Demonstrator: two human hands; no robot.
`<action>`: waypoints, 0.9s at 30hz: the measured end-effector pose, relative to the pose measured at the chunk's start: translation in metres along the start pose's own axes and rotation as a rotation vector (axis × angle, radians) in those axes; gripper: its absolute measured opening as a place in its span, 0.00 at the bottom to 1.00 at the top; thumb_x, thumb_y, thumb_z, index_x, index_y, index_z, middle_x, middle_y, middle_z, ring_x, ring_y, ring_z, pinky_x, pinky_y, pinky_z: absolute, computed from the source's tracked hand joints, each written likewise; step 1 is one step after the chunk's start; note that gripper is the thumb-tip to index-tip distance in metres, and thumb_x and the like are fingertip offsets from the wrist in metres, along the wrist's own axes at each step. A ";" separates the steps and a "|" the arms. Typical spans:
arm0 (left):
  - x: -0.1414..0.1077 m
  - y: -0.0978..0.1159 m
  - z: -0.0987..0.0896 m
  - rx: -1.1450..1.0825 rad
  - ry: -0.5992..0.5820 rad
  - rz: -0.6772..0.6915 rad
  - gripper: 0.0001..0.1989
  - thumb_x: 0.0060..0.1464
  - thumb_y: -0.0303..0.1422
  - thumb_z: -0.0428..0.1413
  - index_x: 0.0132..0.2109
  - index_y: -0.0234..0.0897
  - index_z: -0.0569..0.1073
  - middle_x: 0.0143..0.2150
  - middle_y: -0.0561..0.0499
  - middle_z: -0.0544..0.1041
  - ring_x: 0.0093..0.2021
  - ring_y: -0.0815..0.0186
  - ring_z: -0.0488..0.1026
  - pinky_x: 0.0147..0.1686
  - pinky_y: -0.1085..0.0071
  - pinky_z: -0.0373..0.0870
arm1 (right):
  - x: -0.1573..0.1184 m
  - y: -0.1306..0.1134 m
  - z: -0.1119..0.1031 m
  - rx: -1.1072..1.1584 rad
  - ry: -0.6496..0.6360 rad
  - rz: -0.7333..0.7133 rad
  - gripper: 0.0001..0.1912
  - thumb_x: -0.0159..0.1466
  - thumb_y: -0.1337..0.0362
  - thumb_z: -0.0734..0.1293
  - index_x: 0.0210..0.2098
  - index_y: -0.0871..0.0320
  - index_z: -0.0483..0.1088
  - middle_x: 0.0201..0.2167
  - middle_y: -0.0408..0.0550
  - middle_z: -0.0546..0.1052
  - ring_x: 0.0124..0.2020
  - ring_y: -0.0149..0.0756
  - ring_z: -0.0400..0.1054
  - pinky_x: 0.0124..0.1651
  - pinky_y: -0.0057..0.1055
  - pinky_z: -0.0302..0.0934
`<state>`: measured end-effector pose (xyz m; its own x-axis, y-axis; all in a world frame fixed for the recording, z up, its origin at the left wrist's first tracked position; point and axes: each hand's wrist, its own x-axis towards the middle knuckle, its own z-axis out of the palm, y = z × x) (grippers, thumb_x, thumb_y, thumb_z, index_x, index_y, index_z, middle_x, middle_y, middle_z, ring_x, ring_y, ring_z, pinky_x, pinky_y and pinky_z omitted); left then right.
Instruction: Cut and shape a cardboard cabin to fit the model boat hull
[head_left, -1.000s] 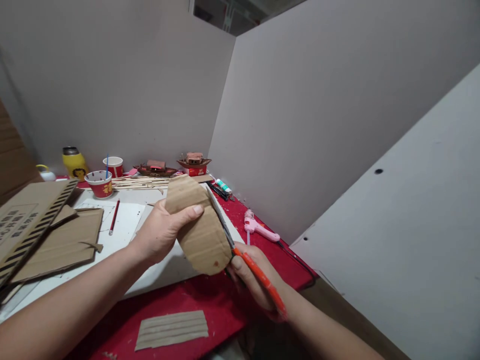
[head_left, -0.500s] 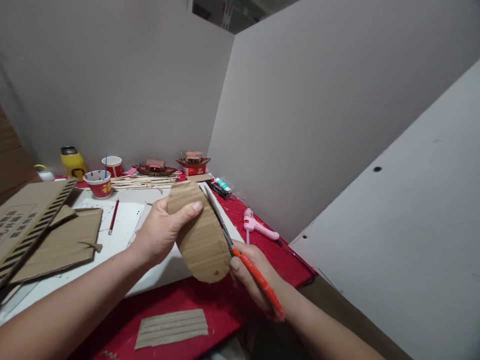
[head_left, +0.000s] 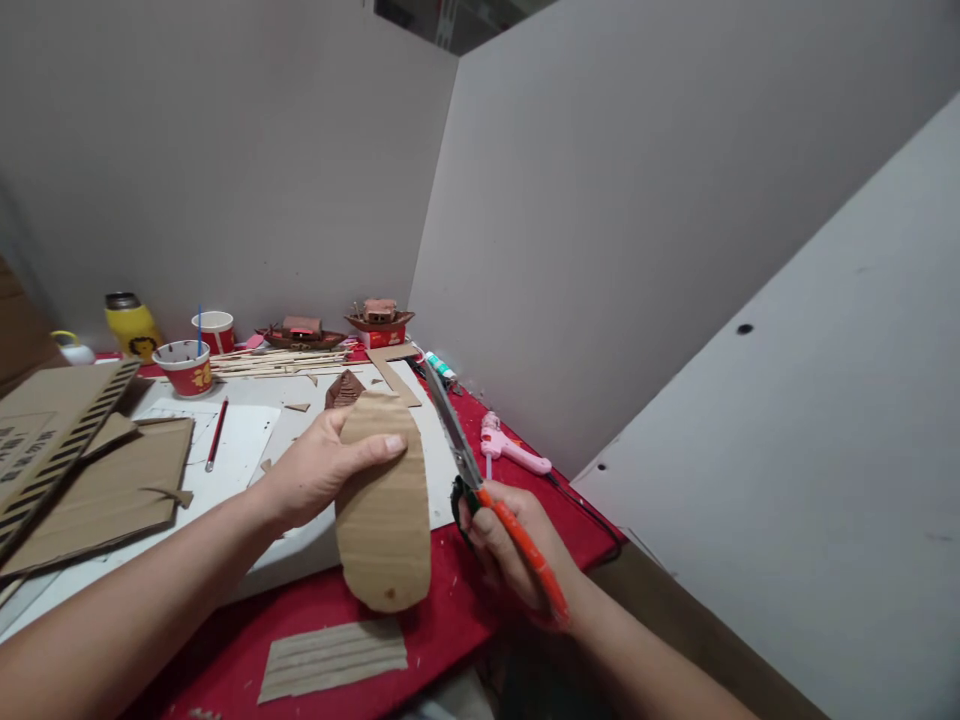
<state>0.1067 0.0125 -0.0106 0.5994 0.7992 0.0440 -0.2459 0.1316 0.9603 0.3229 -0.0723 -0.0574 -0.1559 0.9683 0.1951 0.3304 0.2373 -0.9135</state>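
My left hand (head_left: 322, 462) pinches a rounded, elongated cardboard piece (head_left: 386, 530) near its upper end, thumb on the front face; the fingers behind it are hidden. The piece hangs upright over the table's front edge. To its right, my right hand (head_left: 510, 545) is closed around scissors (head_left: 525, 540) with orange and dark handles. Their blades point up and left, apart from the cardboard. Behind the cardboard's top, a brown ribbed object (head_left: 345, 389) is partly visible. Below lies a striped corrugated strip (head_left: 334, 660) on the red cloth (head_left: 457, 620).
A pink glue gun (head_left: 516, 447) with a cord lies at right. Cardboard sheets (head_left: 112, 490) and a pencil (head_left: 217, 434) are at left. Along the back stand a yellow bottle (head_left: 133, 328), paper cups (head_left: 184, 370), thin sticks (head_left: 277, 363) and model boats (head_left: 380, 315). Grey panels rise behind.
The scissors have come away from the cardboard's right edge. My left hand has turned the piece more upright and lowered it slightly. The brown ribbed object now shows, and the view has shifted a little.
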 end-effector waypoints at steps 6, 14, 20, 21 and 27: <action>0.001 0.011 -0.012 0.119 -0.125 -0.108 0.15 0.54 0.45 0.62 0.38 0.37 0.81 0.35 0.52 0.81 0.33 0.70 0.74 0.33 0.78 0.69 | 0.003 -0.004 -0.028 -0.225 -0.216 -0.118 0.29 0.64 0.34 0.53 0.28 0.55 0.56 0.24 0.40 0.59 0.24 0.31 0.50 0.27 0.29 0.49; -0.001 0.015 -0.011 0.175 -0.188 -0.144 0.13 0.53 0.44 0.62 0.35 0.38 0.80 0.32 0.53 0.81 0.31 0.70 0.75 0.34 0.78 0.71 | 0.005 -0.009 -0.036 -0.328 -0.371 -0.034 0.32 0.60 0.30 0.55 0.30 0.55 0.57 0.24 0.38 0.59 0.24 0.30 0.47 0.26 0.28 0.46; 0.000 0.014 -0.014 0.245 -0.222 -0.149 0.13 0.57 0.43 0.60 0.36 0.38 0.80 0.34 0.52 0.82 0.33 0.69 0.77 0.34 0.78 0.71 | 0.005 -0.011 -0.037 -0.280 -0.380 -0.053 0.32 0.61 0.31 0.54 0.28 0.56 0.56 0.23 0.37 0.56 0.24 0.29 0.47 0.26 0.28 0.44; 0.000 0.014 -0.014 0.255 -0.241 -0.147 0.12 0.57 0.42 0.59 0.37 0.38 0.80 0.35 0.52 0.83 0.34 0.69 0.77 0.35 0.78 0.72 | 0.004 -0.011 -0.037 -0.255 -0.394 -0.060 0.32 0.61 0.31 0.53 0.28 0.56 0.56 0.23 0.37 0.56 0.24 0.29 0.47 0.26 0.28 0.45; 0.001 0.010 -0.009 0.366 -0.228 -0.177 0.15 0.57 0.45 0.58 0.39 0.38 0.80 0.37 0.48 0.83 0.35 0.63 0.78 0.36 0.73 0.73 | -0.003 -0.008 -0.037 -0.210 -0.418 -0.058 0.30 0.63 0.33 0.53 0.29 0.56 0.56 0.23 0.38 0.56 0.25 0.30 0.48 0.27 0.28 0.47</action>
<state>0.0979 0.0202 -0.0040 0.7699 0.6287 -0.1092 0.1355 0.0060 0.9908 0.3555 -0.0741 -0.0368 -0.5271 0.8487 0.0436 0.4844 0.3422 -0.8051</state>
